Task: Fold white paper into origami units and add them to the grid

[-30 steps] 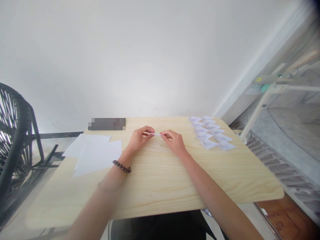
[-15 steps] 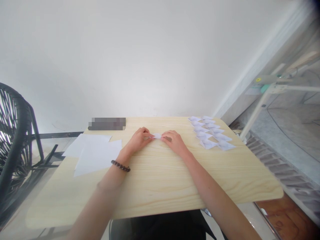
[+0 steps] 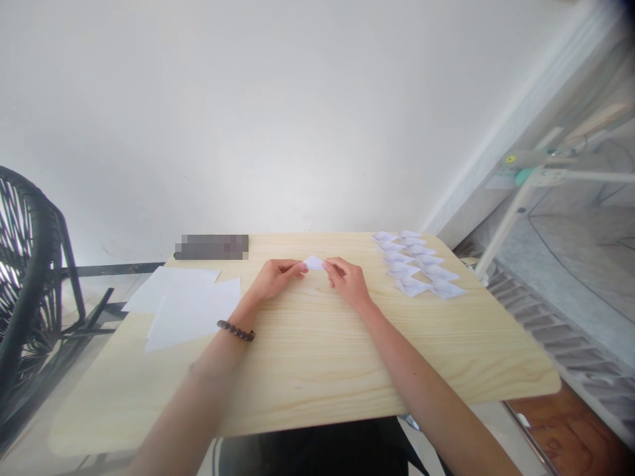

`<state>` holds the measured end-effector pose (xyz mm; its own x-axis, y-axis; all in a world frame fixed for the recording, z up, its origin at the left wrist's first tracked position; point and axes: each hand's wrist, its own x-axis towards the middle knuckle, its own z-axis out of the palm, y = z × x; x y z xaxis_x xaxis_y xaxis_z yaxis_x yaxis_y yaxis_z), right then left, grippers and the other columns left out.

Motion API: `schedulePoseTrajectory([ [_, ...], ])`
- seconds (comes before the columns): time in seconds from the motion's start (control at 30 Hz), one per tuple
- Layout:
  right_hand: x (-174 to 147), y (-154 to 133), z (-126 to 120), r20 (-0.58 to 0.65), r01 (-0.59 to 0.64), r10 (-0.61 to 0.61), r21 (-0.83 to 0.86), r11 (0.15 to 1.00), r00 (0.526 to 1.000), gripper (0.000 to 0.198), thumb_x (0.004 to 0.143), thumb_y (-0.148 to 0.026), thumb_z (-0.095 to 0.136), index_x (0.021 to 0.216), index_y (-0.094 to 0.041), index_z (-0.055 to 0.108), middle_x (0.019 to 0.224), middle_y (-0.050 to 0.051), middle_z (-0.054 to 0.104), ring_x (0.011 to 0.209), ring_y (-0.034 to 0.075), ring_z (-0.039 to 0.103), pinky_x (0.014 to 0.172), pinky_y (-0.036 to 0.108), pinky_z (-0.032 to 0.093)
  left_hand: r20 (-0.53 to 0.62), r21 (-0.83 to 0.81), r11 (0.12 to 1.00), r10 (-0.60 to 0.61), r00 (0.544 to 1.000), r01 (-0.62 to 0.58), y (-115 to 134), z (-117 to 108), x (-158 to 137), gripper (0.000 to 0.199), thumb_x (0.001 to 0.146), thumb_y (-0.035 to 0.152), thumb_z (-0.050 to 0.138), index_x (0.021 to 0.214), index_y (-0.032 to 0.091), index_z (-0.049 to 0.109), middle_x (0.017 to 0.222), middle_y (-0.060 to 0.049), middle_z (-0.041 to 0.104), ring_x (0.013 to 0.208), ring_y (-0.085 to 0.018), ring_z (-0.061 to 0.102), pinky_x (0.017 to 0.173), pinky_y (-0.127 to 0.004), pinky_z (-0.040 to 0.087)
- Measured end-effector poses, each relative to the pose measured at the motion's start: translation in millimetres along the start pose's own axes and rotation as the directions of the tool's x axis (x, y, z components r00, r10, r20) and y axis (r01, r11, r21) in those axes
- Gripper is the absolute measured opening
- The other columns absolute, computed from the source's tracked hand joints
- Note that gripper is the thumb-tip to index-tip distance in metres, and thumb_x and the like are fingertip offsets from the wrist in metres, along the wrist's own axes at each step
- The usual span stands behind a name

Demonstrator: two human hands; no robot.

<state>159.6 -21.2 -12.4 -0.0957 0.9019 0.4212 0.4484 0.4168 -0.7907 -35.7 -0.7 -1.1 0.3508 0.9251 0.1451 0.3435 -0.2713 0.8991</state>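
Note:
Between my two hands is a small piece of folded white paper [image 3: 313,263], its upper part a triangle with the point away from me. My left hand [image 3: 278,277] pinches its left end between thumb and fingers, and a dark bead bracelet [image 3: 236,330] circles that wrist. At the other end my right hand [image 3: 346,279] grips the paper's right corner, fingers curled. To the right, several folded white paper boats [image 3: 414,285] lie in two columns. Sheets of white paper [image 3: 196,314] overlap at the left.
The pale wooden table [image 3: 317,370] backs onto a white wall [image 3: 307,119]. A pixelated dark object [image 3: 212,247] lies at its back left. A black woven chair [image 3: 42,264] stands on the left; a white metal frame [image 3: 510,211] is on the right.
The folded paper has tipped up and now shows a triangular face instead of a thin, flat shape. My fingers have shifted to its two side ends.

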Motion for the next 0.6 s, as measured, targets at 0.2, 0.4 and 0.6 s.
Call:
schedulePoseTrajectory([
  [0.2, -2, 0, 3, 0.08, -0.174, 0.156, 0.319, 0.932, 0.985, 0.033, 0.078, -0.045, 0.049, 0.091, -0.017, 0.059, 0.07, 0.004, 0.066, 0.059, 0.015, 0.065, 0.053, 0.024, 0.053, -0.005, -0.207, 0.978, -0.025, 1.0, 0.023, 0, 2, 2, 0.035, 0.07, 0.043, 0.059, 0.09, 0.016, 0.068, 0.09, -0.007, 0.069, 0.085, -0.02, 0.061, 0.074, -0.03, 0.046],
  [0.4, -1, 1, 4, 0.033, -0.121, 0.118, 0.38, 0.917, 0.993, 0.029, 0.074, -0.042, 0.056, 0.089, -0.017, 0.059, 0.087, 0.006, 0.067, 0.08, 0.018, 0.065, 0.069, 0.03, 0.054, 0.057, -0.341, 0.937, -0.061, 0.997, 0.077, 6, 7, 1, 0.035, 0.07, 0.039, 0.062, 0.095, 0.015, 0.066, 0.099, -0.011, 0.066, 0.083, -0.022, 0.062, 0.066, -0.03, 0.048],
  [0.6, -2, -1, 4, 0.043, -0.088, 0.078, 0.338, 0.937, 0.996, 0.027, 0.078, -0.044, 0.051, 0.084, -0.018, 0.058, 0.08, 0.005, 0.067, 0.076, 0.019, 0.066, 0.069, 0.031, 0.054, -0.003, -0.314, 0.947, -0.067, 0.998, 0.062, 8, 11, 1, 0.031, 0.066, 0.04, 0.065, 0.085, 0.015, 0.069, 0.088, -0.008, 0.069, 0.08, -0.02, 0.06, 0.075, -0.032, 0.047],
])
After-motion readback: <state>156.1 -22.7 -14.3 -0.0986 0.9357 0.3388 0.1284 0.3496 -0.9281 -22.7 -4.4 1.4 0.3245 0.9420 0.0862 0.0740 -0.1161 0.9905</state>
